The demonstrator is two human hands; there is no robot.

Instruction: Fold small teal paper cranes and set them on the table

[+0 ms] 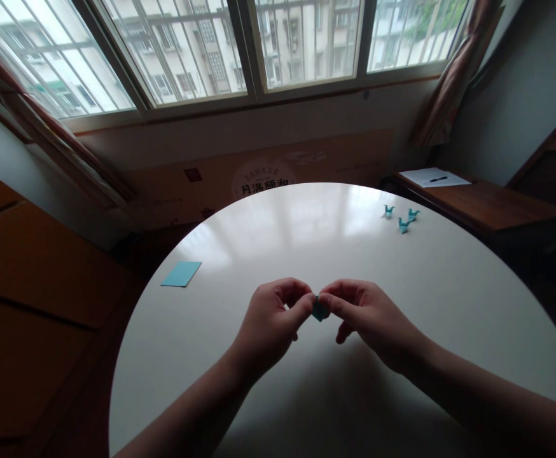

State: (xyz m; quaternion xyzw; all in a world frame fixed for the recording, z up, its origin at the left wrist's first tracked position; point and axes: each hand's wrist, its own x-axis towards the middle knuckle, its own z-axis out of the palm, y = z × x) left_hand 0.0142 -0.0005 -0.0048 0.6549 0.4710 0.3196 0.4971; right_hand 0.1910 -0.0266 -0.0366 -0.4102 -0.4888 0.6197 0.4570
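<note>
Between my two hands, above the near middle of the white round table (173,381), is a small piece of folded teal paper (319,310). My left hand (278,318) pinches its left side between thumb and fingers. From the other side, my right hand (368,318) pinches it too, with the lower fingers curled loosely below. The fingertips hide much of the paper, so its exact folded shape cannot be made out.
A stack of light-blue square paper (181,274) lies near the table's left edge. Three small teal folded paper birds (404,224) stand at the far right. Beyond them, a wooden side table (511,207) holds a white sheet (425,177) and a pen (440,179).
</note>
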